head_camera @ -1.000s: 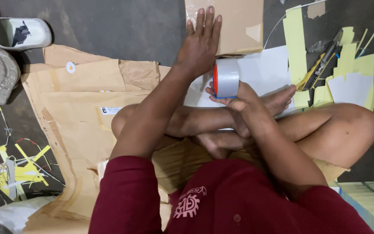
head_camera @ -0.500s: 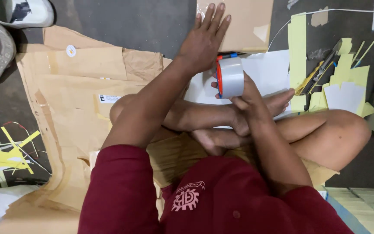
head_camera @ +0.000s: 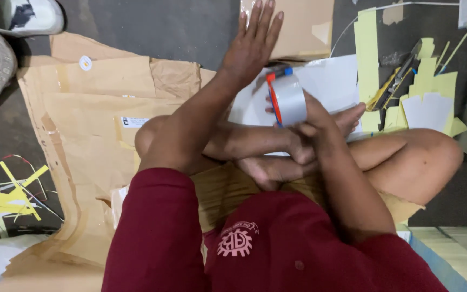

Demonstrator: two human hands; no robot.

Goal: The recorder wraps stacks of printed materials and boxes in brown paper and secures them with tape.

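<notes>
I sit cross-legged on the floor and look down at my lap. My left hand (head_camera: 252,43) lies flat, fingers spread, on a brown cardboard box (head_camera: 304,27) in front of me. My right hand (head_camera: 313,127) grips a roll of grey tape with a red edge (head_camera: 287,100), held upright just below the box. A white sheet (head_camera: 331,81) lies under the roll, with a blue marker tip (head_camera: 282,71) showing beside it.
Crumpled brown wrapping paper (head_camera: 98,119) covers the floor at left. Yellow paper strips and offcuts (head_camera: 428,92) and a cutter (head_camera: 393,81) lie at right. Shoes (head_camera: 17,16) sit top left. Yellow scraps (head_camera: 12,189) are scattered at far left.
The tape roll and my right hand have shifted slightly rightward and turned more edge-on. My left hand stays flat on the box.
</notes>
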